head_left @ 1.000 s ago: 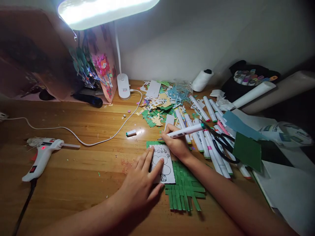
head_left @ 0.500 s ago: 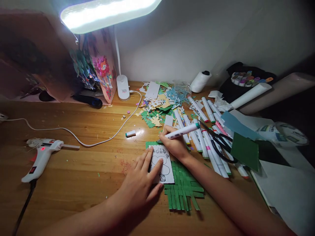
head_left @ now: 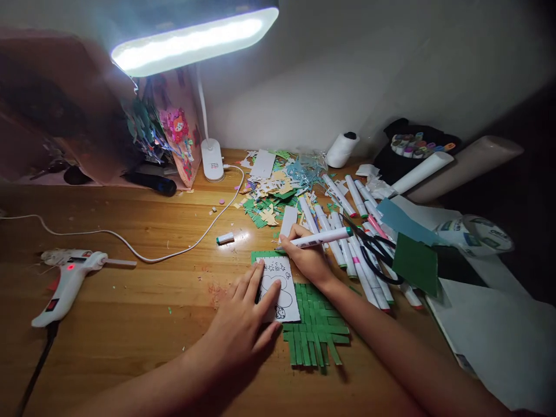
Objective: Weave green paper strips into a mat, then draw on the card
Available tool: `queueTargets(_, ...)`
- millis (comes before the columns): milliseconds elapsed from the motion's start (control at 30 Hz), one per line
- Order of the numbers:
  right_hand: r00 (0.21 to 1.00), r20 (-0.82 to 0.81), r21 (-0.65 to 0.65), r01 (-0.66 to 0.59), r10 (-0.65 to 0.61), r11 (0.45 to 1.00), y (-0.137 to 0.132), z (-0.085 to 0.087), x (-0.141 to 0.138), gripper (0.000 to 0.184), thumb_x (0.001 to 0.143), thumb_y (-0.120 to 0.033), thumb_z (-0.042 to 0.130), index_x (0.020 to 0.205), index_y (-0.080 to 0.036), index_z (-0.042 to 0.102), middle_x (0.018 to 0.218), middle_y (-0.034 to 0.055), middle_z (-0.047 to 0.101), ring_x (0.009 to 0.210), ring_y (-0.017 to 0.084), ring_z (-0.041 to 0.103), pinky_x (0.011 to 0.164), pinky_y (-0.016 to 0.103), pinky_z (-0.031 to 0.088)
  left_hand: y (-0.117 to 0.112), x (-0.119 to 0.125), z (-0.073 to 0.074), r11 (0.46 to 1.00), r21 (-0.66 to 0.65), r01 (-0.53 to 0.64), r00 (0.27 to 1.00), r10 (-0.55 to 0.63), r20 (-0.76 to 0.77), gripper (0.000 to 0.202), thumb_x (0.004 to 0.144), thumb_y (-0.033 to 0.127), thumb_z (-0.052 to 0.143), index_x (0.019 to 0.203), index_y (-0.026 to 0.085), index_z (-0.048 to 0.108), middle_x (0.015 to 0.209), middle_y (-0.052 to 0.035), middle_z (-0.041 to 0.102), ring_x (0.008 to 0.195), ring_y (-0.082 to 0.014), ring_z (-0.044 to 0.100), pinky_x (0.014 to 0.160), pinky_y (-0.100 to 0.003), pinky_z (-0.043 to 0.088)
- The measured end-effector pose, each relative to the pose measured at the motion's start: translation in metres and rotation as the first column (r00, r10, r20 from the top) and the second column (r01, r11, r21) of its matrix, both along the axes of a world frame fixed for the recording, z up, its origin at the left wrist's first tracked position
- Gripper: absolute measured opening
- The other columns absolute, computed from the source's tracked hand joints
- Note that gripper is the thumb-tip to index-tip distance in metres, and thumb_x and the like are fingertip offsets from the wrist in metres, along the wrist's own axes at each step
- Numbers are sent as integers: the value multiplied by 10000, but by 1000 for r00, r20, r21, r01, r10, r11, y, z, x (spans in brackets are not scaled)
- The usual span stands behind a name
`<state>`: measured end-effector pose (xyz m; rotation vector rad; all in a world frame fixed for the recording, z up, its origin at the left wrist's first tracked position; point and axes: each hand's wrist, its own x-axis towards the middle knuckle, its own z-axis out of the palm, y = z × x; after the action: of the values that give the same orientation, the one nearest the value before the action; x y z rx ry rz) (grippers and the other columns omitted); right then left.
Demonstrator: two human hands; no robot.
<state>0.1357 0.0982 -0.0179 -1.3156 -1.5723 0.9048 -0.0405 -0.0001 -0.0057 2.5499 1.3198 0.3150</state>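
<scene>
Pressing the white card (head_left: 280, 286) onto the green woven mat (head_left: 315, 333) on the table (head_left: 143, 301), your left hand (head_left: 243, 324) is lying spread flat. Your right hand (head_left: 309, 262) grip is pinching a marker (head_left: 324, 237) near the card's top edge. Black outlines are showing, with colouring seemingly not yet begun.

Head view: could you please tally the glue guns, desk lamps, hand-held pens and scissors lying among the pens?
White plastic hot-glue gun: 1
White plastic desk lamp: 1
White green-tipped marker pen in right hand: 1
Black-handled metal scissors: 1
Total: 4
</scene>
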Motion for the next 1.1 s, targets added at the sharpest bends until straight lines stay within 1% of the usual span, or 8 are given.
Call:
queueTargets(167, 1000, -5, -19, -24, 24, 1000, 2, -1, -2, 338, 827, -366, 546, 584, -218, 364, 539, -51, 392, 527, 119, 403, 514, 244, 328, -1, 0, 3, 1000, -19, -3, 1000, 3, -8, 547, 894, 325, 504, 1409, 206, 362, 1527, -180, 185, 1345, -354, 290, 1020, -503, 343)
queueTargets(267, 999, 7, -20, -34, 34, 999, 1, -1, -1, 315, 821, -358, 551, 592, -215, 387, 553, -44, 413, 540, 123, 403, 519, 248, 324, -1, 0, 2, 1000, -17, -7, 1000, 7, -5, 544, 896, 329, 497, 1408, 206, 362, 1531, -179, 178, 1341, -365, 295, 1015, -506, 346)
queueTargets(400, 999, 20, -16, -34, 34, 999, 0, -1, -2, 310, 813, -353, 555, 593, -214, 388, 549, -49, 399, 533, 121, 387, 523, 251, 316, -1, 0, 0, 1000, -9, -1, 1000, 1, -6, 547, 892, 338, 500, 1405, 205, 365, 1529, -183, 181, 1336, -376, 299, 1003, -515, 357)
queueTargets(500, 1000, 10, 3, 15, -16, 1000, -1, 0, -1, 331, 812, -354, 546, 573, -215, 364, 535, -54, 381, 523, 117, 383, 527, 251, 315, 0, 0, 0, 1000, -15, 1, 1000, -1, -12, 547, 895, 340, 498, 1407, 204, 361, 1526, -192, 176, 1343, -372, 288, 1005, -517, 355)
queueTargets(633, 996, 6, 21, 94, -94, 995, -2, 1, -1, 334, 794, -299, 520, 549, -223, 307, 508, -62, 326, 503, 112, 348, 513, 247, 297, -1, 0, 1, 1000, -17, -2, 1000, 2, -4, 541, 895, 340, 503, 1402, 200, 376, 1529, -186, 174, 1339, -374, 295, 1007, -520, 357)
queueTargets(767, 994, 18, 19, 107, -107, 994, -1, 1, -1, 316, 775, -268, 516, 547, -223, 303, 503, -65, 308, 495, 110, 334, 494, 241, 282, 0, 0, 1, 1000, -8, 1, 1000, -1, 6, 546, 891, 338, 504, 1404, 201, 375, 1533, -175, 172, 1332, -378, 304, 1004, -521, 362)
queueTargets(967, 996, 23, 33, 91, -92, 995, -2, 2, -2, 314, 760, -268, 523, 544, -221, 300, 505, -66, 300, 493, 107, 323, 496, 244, 285, 0, 1, 2, 1000, -23, 7, 1000, -7, -10, 546, 894, 334, 498, 1404, 189, 370, 1515, -210, 187, 1334, -380, 302, 999, -532, 361)
queueTargets(1100, 989, 16, 70, 146, -147, 987, -2, 2, 1, 303, 762, -250, 494, 551, -225, 278, 513, -67, 283, 500, 108, 314, 511, 253, 275, -1, 1, 2, 1000, -26, 8, 1000, -9, -14, 553, 896, 340, 502, 1410, 192, 358, 1513, -211, 188, 1342, -369, 292, 1007, -533, 354)
